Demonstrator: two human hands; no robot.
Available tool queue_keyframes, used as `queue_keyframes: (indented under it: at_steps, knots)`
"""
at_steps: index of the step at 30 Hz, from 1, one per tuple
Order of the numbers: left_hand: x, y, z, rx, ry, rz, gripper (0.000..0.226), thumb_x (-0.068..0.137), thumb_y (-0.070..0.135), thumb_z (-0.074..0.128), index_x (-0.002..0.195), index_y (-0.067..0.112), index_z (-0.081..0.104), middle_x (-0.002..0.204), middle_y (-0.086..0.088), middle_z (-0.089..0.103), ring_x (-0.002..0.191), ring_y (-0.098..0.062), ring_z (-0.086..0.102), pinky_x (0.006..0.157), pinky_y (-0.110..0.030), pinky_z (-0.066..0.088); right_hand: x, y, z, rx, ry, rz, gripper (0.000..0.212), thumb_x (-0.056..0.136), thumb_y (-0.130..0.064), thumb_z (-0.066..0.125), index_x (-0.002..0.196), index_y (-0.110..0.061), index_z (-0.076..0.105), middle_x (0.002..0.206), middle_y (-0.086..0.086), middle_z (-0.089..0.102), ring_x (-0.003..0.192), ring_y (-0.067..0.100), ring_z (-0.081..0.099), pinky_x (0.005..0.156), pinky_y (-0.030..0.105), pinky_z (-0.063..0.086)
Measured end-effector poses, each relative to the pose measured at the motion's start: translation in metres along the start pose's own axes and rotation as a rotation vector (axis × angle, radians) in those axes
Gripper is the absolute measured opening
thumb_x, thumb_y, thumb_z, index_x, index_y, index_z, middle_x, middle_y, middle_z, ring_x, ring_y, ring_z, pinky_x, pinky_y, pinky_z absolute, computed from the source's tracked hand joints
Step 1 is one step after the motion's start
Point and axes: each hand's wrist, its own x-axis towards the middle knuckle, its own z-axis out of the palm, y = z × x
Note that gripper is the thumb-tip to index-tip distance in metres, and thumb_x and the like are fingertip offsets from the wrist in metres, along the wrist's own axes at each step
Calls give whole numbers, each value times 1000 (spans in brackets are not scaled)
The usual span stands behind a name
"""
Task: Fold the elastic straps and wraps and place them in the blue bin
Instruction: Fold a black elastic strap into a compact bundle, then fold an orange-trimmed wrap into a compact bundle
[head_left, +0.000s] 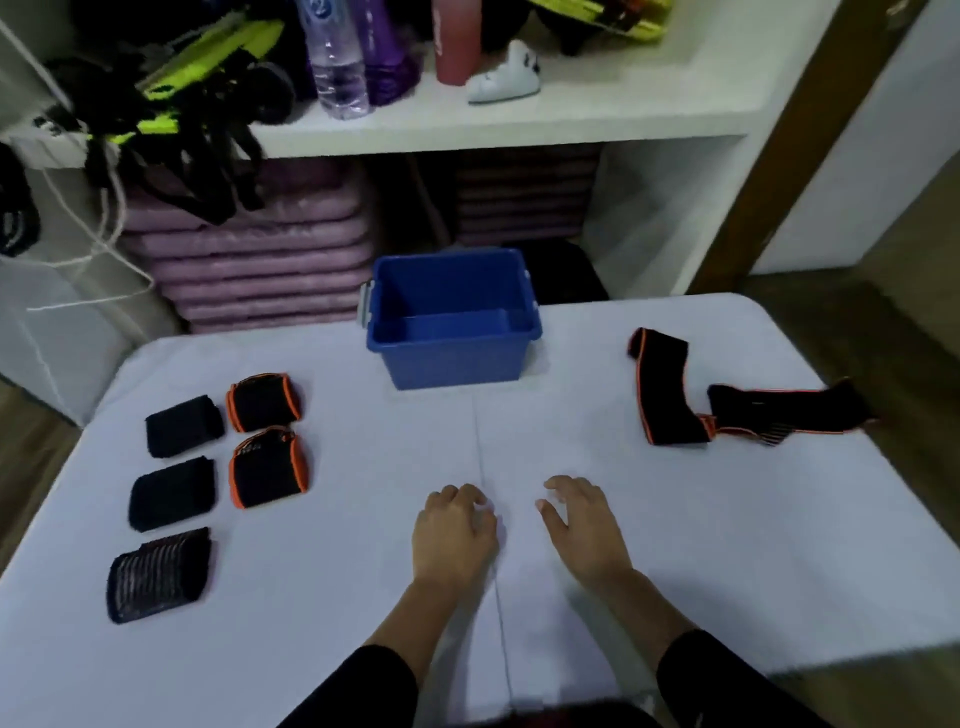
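- Both hands are hovering low over the white cloth-covered counter (337, 597) in the lower middle of the frame. The left hand (454, 530) is curling its fingers loosely downward and the right hand (582, 525) is spreading a bit wider. Neither is holding anything. I can't tell if the fingertips are actually touching the cloth.
- The blue plastic bin (452, 364) is sitting in the centre of the frame, at the far edge of the counter. Nothing is showing inside it.
- Two pieces are lying unfolded at the right of the frame. One is a long black elastic strap with orange edging (665, 389), bending in a curve. The other is a second black wrap with thin orange trim (779, 410), running toward the counter's right edge. They're looking like they touch where they meet.
- Five folded bundles are sitting at the left of the frame: two orange-bordered bundles (265, 401), two plain black bundles (184, 426) and one ribbed black bundle (158, 574).
- My guess on handling: these are looking light, soft and floppy, with stretch but no stiffness, so one grabbed by a single end is going to dangle. The fabric is looking grippy rather than slick, and not fragile.
- I'd be pinching the long strap at one end, laying it over on itself, then pressing it flat. The folded ones are probably wanting to spring open, so I'd be gripping across the whole bundle, thumb under and fingers on top.
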Motion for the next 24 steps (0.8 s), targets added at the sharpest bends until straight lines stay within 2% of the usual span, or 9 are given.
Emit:
queue_keyframes:
  at_steps: [3,7,12,16,18,20,24]
  knots:
    - [21,49,36,-48,-63,55,19,86,25,51,100,19,64,102,-1,65,99,-20,54,81,-30,47,7,46,-38,28,72,86,30,92,-34,52,117,-18,58,115,1,60,107,20,52,96,33,43]
    - [48,119,79,-142,-141,169,20,86,22,54,103,19,65,106,-1,65,101,-19,53,85,-24,42,24,99,-88,51,211,129,45,85,-45,43,109,-13,63,104,4,65,97,23,57,89,36,46]
    - [79,194,115,-177,-210,229,29,83,26,61,112,21,62,113,1,61,108,-18,49,84,-16,34,55,161,-141,-1,296,166,42,85,-39,46,103,-5,65,95,12,67,89,32,60,81,39,47]
    - [103,235,137,-165,-173,238,36,79,27,65,114,21,61,114,3,60,108,-17,48,87,-19,38,77,201,-173,-19,274,187,36,84,-32,50,110,-9,61,106,11,63,97,30,56,86,40,45]
    - [111,251,144,-149,-159,243,33,78,30,65,111,23,62,112,4,60,104,-16,47,85,-22,40,86,218,-183,-47,285,176,29,84,-22,59,110,-9,61,108,10,62,99,29,55,87,40,45]
    - [118,262,151,-119,-138,266,31,78,33,65,108,25,63,109,5,62,100,-15,47,82,-20,37,95,232,-190,-89,245,180,32,80,-12,67,111,-7,61,109,11,61,100,30,54,87,40,46]
    - [126,269,165,3,-137,277,33,77,41,66,108,27,64,106,6,64,98,-18,48,80,-23,37,106,253,-195,-197,149,154,40,68,0,76,106,-1,64,100,15,65,89,36,58,78,42,53]
